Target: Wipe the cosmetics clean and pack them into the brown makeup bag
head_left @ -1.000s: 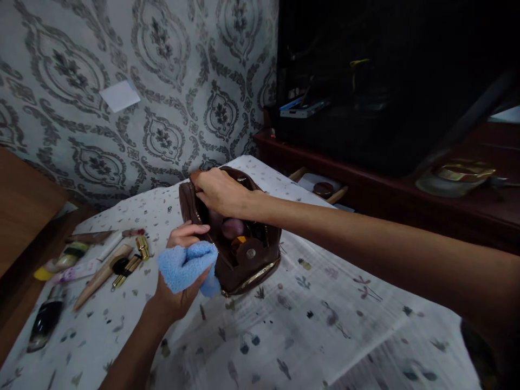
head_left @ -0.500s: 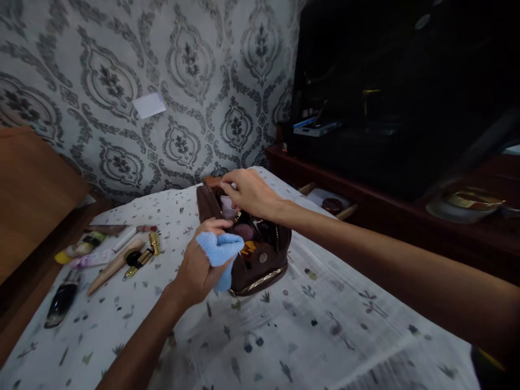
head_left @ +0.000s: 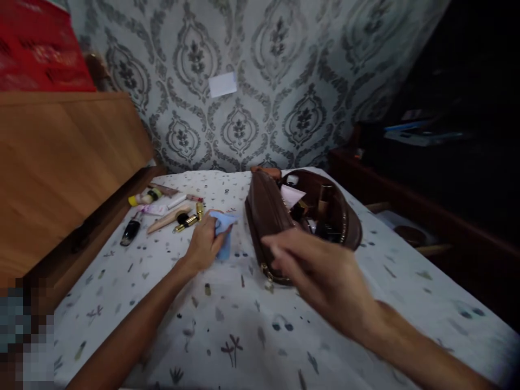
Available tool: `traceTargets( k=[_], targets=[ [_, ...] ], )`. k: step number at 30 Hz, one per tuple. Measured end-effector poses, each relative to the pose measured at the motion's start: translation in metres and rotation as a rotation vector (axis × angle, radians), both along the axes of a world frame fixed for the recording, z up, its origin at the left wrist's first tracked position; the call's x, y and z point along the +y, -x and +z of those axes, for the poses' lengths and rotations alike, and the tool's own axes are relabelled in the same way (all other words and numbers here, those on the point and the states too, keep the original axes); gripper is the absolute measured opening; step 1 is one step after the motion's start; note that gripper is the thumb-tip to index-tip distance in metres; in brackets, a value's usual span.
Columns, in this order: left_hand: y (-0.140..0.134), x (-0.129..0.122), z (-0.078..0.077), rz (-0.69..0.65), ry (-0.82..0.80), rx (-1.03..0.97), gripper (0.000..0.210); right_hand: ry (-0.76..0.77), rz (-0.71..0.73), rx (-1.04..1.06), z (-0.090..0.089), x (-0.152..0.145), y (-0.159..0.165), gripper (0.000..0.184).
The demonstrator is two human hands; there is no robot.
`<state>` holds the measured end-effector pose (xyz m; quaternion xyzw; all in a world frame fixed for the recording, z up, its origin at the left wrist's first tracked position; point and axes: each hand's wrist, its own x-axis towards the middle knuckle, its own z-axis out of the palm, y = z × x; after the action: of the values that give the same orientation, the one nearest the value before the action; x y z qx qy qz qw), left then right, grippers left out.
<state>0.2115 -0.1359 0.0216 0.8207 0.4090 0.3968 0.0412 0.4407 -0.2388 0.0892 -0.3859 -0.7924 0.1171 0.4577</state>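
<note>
My left hand (head_left: pixel 204 244) is closed around a light blue cloth (head_left: pixel 225 249), just above the bed-like flat surface and right of several cosmetics. My right hand (head_left: pixel 325 276) is in front of an open brown zip-up cosmetic bag (head_left: pixel 266 216), its fingers bent close together and blurred. Whatever they may hold is hidden. A pale pink tube (head_left: pixel 291 196) and a brown-capped bottle (head_left: pixel 324 200) stick up inside the bag. Among the cosmetics on the left lie a dark bottle (head_left: pixel 131 232), a beige tube (head_left: pixel 166 220) and a gold lipstick (head_left: pixel 186 223).
A white patterned cloth (head_left: pixel 219 325) covers the surface. On the left rises a wooden panel (head_left: pixel 73 162), with a red bag (head_left: pixel 40 49) above it. An open drawer (head_left: pixel 400 227) and dark furniture border the right side. Patterned wallpaper (head_left: pixel 239 130) stands behind.
My right hand has come out of the bag and back towards me. My left hand with the blue cloth has moved away from the bag towards the cosmetics. The view has turned left.
</note>
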Motion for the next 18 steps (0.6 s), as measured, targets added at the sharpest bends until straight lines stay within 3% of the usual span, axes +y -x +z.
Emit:
traceTargets(
  k=[4, 7, 10, 14, 18],
  targets=[
    [0.059, 0.040, -0.014, 0.361, 0.190, 0.140, 0.016, 0.120, 0.191, -0.150, -0.048, 0.007, 0.041, 0.027],
    [0.098, 0.076, -0.010, 0.494, 0.235, 0.116, 0.011, 0.267, 0.198, -0.171, -0.073, 0.025, 0.069, 0.022],
    [0.127, 0.113, 0.000, 0.626, 0.294, 0.076, 0.017, 0.424, 0.212, -0.108, -0.086, 0.043, 0.093, 0.020],
    [0.145, 0.157, 0.005, 0.756, 0.419, 0.016, 0.026, 0.643, 0.216, 0.063, -0.102, 0.058, 0.115, 0.022],
    [0.145, 0.187, 0.000, 0.798, 0.510, -0.057, 0.036, 0.733, 0.214, 0.182, -0.119, 0.063, 0.119, 0.020]
  ],
)
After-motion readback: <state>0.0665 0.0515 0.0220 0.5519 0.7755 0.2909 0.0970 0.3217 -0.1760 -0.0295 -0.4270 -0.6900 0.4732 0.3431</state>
